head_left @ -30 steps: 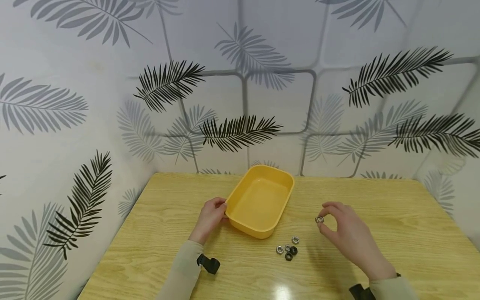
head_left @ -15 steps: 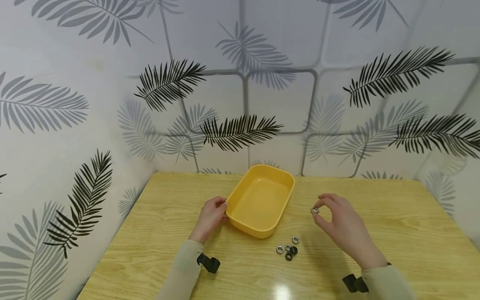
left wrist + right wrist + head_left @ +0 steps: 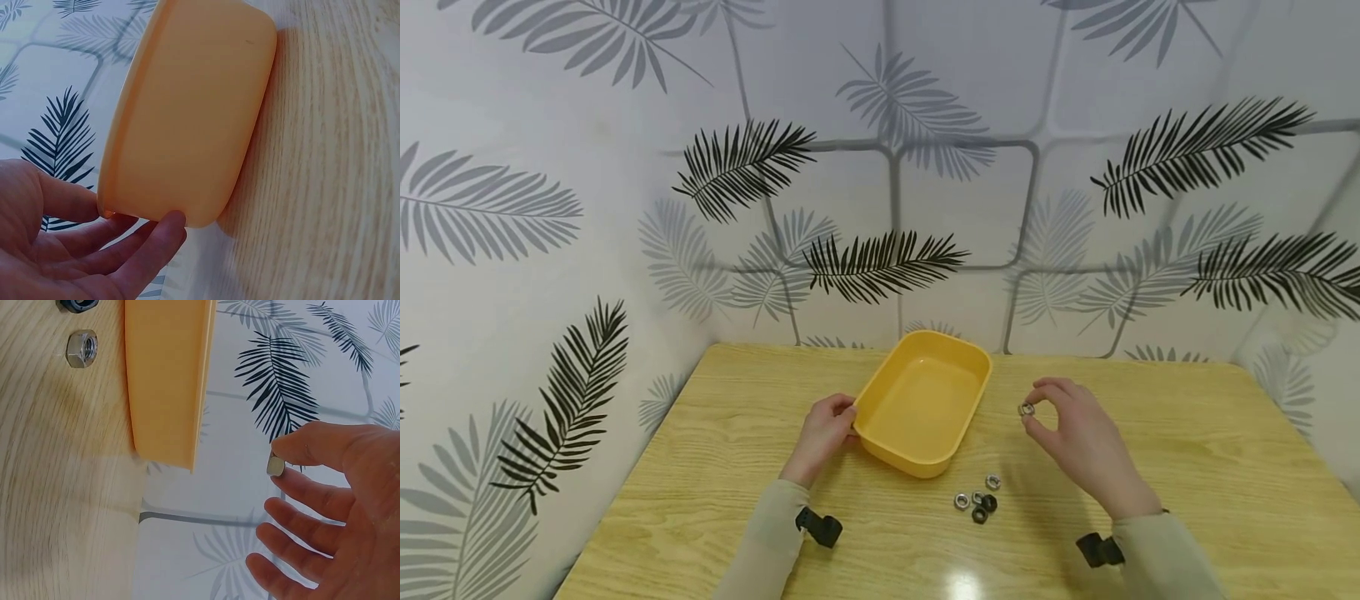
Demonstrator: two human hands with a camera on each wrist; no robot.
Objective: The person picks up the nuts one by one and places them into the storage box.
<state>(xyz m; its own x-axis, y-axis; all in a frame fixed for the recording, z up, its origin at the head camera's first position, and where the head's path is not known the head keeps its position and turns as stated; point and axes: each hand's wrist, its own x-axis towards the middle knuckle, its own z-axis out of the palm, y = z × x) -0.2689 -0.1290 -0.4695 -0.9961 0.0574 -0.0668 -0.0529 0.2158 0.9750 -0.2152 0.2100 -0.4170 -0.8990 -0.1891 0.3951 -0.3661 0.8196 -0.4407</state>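
Observation:
A yellow plastic tray (image 3: pixel 925 400) stands on the wooden table, its inside bare. My left hand (image 3: pixel 822 435) grips the tray's left rim; in the left wrist view the thumb is at the rim and the fingers (image 3: pixel 167 234) curl under the wall. My right hand (image 3: pixel 1086 437) pinches a silver hex nut (image 3: pixel 1026 409) between thumb and index finger, above the table to the right of the tray. The other fingers (image 3: pixel 300 550) are spread loosely. In front of the tray lie several loose nuts, among them a silver nut (image 3: pixel 993 482) and a black nut (image 3: pixel 980 515).
The light wooden table (image 3: pixel 715 500) meets a wall (image 3: pixel 820 200) printed with palm leaves at its back edge. Another silver nut (image 3: pixel 82 349) shows close to the tray's wall in the right wrist view. Each wrist wears a black strap camera (image 3: pixel 820 527).
My right hand has moved a little left and away from me, bringing the pinched nut closer to the tray. My left hand, the tray and the loose nuts keep their places.

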